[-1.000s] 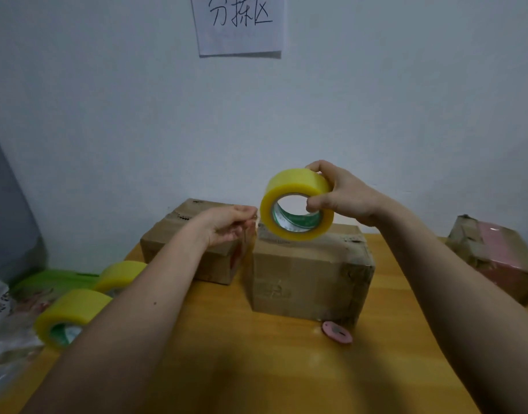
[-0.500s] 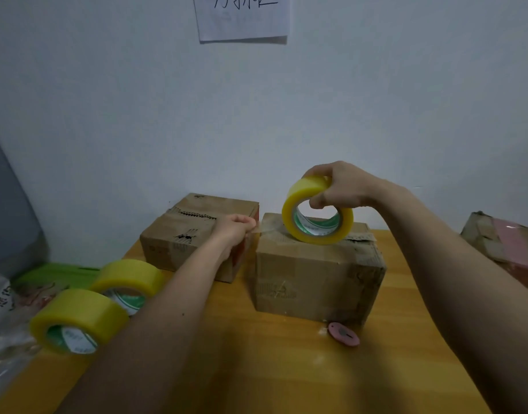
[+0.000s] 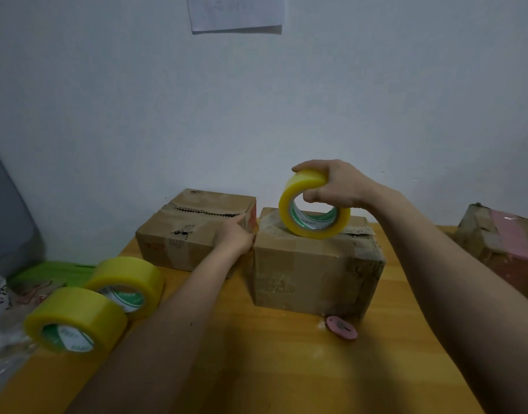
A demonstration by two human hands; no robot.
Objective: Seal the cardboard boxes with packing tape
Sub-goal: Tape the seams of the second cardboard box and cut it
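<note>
While two spare tape rolls lie near the worktop's left edge, a person's left hand presses against the upper left edge of the middle box, seemingly pinning the tape's free end there; whether its fingers pinch anything cannot be told. Behind it sits a second box. To the right, the right hand grips a yellow tape roll standing on edge atop the middle box, so the coming pull would likely run rightward along the flap seam. Roll labels are unreadable.
</note>
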